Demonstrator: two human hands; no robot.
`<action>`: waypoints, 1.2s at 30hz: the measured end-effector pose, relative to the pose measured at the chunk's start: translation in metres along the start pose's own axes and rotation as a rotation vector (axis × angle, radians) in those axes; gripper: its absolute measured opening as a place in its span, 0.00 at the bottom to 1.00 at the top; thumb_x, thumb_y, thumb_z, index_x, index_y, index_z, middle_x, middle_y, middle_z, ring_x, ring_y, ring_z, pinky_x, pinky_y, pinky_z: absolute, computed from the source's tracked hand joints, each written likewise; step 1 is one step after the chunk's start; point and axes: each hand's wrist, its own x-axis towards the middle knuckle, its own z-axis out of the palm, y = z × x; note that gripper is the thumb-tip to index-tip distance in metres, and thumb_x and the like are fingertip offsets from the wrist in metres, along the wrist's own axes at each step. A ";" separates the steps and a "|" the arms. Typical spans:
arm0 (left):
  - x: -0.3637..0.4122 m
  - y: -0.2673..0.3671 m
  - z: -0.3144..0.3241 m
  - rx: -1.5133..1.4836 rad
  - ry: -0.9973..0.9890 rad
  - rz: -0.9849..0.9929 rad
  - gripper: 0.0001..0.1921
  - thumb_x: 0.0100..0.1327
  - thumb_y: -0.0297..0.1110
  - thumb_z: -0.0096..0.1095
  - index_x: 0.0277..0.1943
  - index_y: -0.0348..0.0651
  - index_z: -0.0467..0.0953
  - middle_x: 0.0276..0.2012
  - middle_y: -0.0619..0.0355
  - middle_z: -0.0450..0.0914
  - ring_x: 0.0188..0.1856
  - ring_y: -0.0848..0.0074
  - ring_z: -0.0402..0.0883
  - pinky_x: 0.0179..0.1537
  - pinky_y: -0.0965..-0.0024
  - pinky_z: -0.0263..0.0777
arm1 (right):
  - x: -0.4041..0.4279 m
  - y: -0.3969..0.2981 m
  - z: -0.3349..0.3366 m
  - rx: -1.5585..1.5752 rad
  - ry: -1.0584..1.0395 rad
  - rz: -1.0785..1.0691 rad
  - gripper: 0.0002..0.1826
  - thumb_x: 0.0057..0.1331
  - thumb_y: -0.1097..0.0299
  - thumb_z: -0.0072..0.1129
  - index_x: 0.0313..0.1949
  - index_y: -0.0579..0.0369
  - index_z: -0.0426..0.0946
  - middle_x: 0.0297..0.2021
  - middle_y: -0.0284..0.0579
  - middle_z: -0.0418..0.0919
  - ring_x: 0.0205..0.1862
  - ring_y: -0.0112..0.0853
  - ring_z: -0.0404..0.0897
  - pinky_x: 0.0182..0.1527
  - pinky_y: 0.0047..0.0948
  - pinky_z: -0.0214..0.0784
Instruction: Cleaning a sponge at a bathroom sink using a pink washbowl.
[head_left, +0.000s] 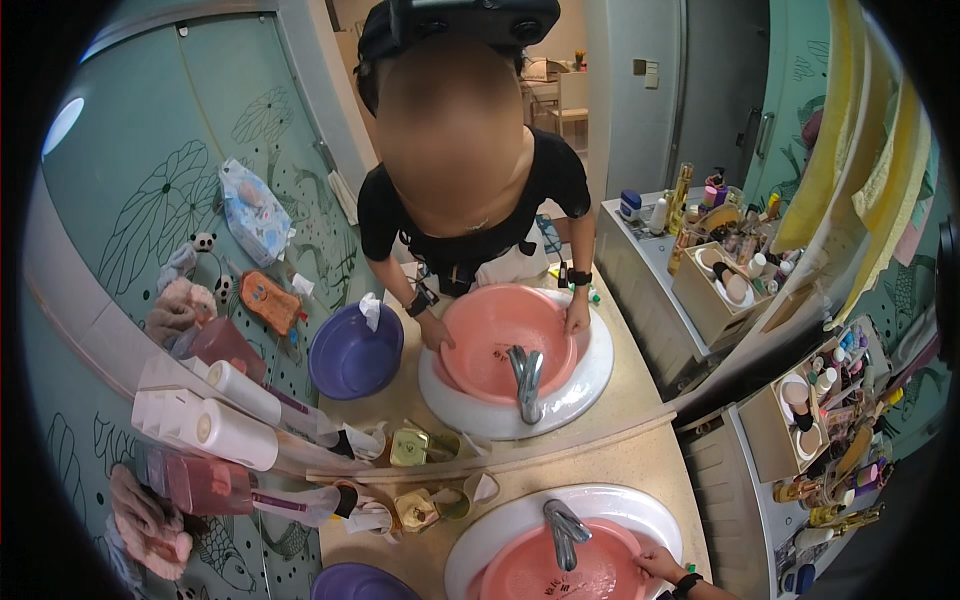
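Observation:
A pink plastic basin (555, 577) rests in the white oval sink (480, 517), cut off by the lower edge. Its inside looks wet and bears dark writing. Over its far rim reaches a chrome faucet (564, 529). My right hand (656, 564), with a black band at the wrist, grips the basin's right rim. Only the mirror shows my left hand (436, 334), its fingers over the left rim. The mirror also reflects the basin, the sink and a person in black wearing a head-mounted camera, face blurred.
A purple basin (367, 583) stands left of the sink. Along the mirror are cups (480, 487) and a yellow-topped container (415, 510). Wall-mounted holders (210, 484) project at left. At right, a cabinet top (772, 517) carries a cosmetics box (776, 442) and several bottles.

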 end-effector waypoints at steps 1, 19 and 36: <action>-0.004 0.004 -0.003 -0.010 -0.007 0.033 0.28 0.57 0.53 0.42 0.37 0.29 0.73 0.33 0.35 0.74 0.40 0.48 0.73 0.41 0.58 0.64 | 0.000 0.001 0.000 -0.007 0.005 -0.003 0.18 0.59 0.61 0.50 0.17 0.59 0.74 0.10 0.35 0.71 0.12 0.19 0.68 0.17 0.16 0.60; 0.010 -0.008 0.009 0.006 0.031 -0.025 0.28 0.56 0.51 0.44 0.44 0.29 0.70 0.37 0.34 0.73 0.43 0.49 0.72 0.44 0.60 0.64 | -0.006 -0.007 0.000 -0.006 0.026 0.009 0.19 0.59 0.59 0.51 0.17 0.59 0.74 0.10 0.35 0.71 0.12 0.19 0.69 0.18 0.17 0.60; 0.018 -0.019 0.020 0.067 0.035 0.008 0.28 0.57 0.54 0.43 0.38 0.29 0.72 0.29 0.35 0.74 0.36 0.46 0.72 0.34 0.56 0.64 | -0.007 -0.007 -0.001 0.042 0.015 -0.023 0.17 0.58 0.60 0.51 0.17 0.58 0.72 0.11 0.34 0.70 0.13 0.20 0.69 0.17 0.18 0.60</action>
